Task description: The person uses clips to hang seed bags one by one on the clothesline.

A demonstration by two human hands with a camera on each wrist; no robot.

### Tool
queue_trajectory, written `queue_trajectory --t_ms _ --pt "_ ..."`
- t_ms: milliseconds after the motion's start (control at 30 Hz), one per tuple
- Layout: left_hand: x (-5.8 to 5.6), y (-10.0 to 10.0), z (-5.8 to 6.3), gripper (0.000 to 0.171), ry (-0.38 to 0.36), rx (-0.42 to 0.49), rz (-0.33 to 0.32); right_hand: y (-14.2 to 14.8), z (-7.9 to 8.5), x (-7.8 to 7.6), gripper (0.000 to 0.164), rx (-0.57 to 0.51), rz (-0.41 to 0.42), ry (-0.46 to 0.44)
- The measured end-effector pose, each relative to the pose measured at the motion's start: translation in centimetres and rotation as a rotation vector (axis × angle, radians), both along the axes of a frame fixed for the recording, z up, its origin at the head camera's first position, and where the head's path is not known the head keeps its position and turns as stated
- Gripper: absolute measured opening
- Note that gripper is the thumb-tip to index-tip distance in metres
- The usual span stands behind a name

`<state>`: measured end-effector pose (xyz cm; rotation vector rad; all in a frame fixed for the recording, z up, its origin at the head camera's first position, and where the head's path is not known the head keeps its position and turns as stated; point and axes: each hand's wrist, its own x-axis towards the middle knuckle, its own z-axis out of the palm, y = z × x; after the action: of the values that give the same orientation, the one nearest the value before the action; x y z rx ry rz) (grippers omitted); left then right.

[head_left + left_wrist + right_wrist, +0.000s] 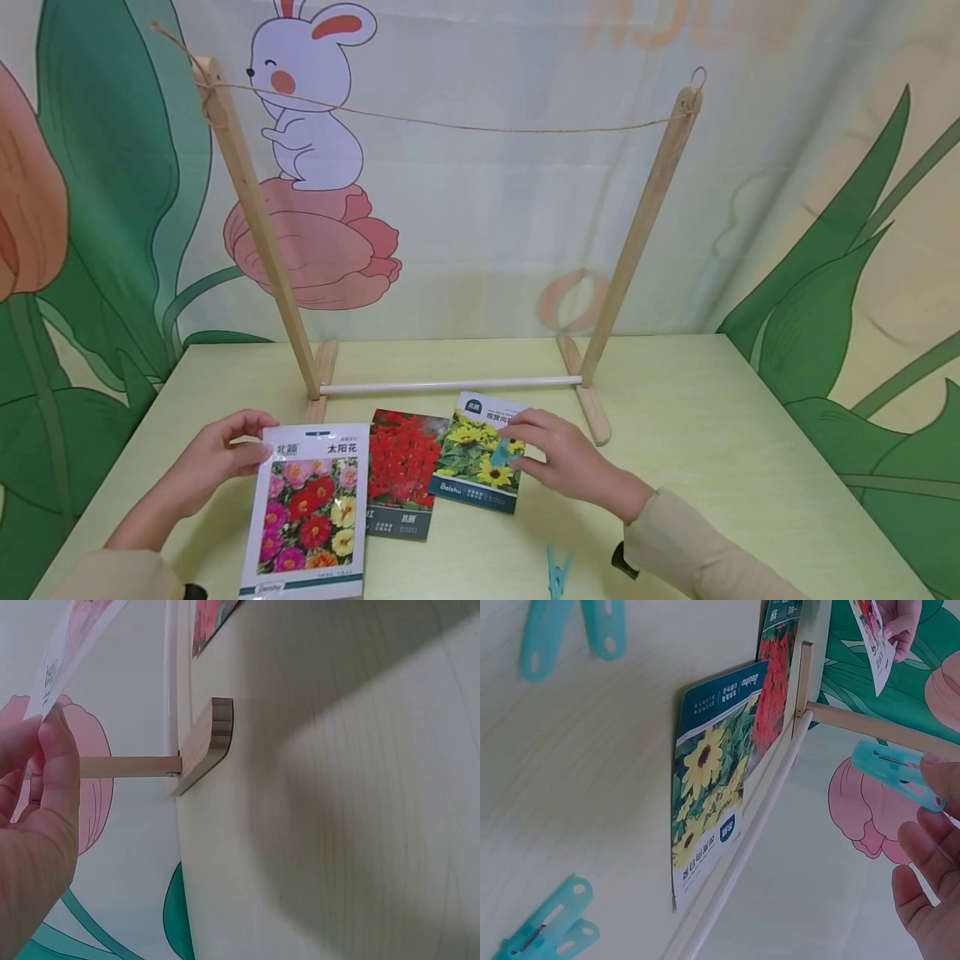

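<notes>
My left hand [213,462] pinches the upper left corner of a seed packet [311,517] with pink, red and yellow flowers, held up above the table. In the left wrist view, thumb and finger meet on the packet's edge. My right hand [566,458] holds a teal clothespin [889,769] between thumb and fingers, above a packet with yellow flowers [465,479]. That packet lies on the table beside another with red flowers [405,458]. The held packet is apart from the clothespin.
A wooden stand with a left post [258,225] and a right post [645,225] rises behind the packets. A sagging twine [555,131] joins their tops; a white rod [450,386] joins their feet. Loose teal clothespins [551,922] lie on the table [712,467].
</notes>
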<state>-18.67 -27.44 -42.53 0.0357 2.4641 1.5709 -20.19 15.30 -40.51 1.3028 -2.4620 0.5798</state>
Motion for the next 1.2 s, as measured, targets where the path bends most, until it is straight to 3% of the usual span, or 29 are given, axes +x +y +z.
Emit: queue_trajectory --t_ms 1200 --pt "-1.0 2.1 0.8 0.036 0.129 0.042 0.064 -0.4 1.6 -1.4 0.038 -0.103 -0.004 0.005"
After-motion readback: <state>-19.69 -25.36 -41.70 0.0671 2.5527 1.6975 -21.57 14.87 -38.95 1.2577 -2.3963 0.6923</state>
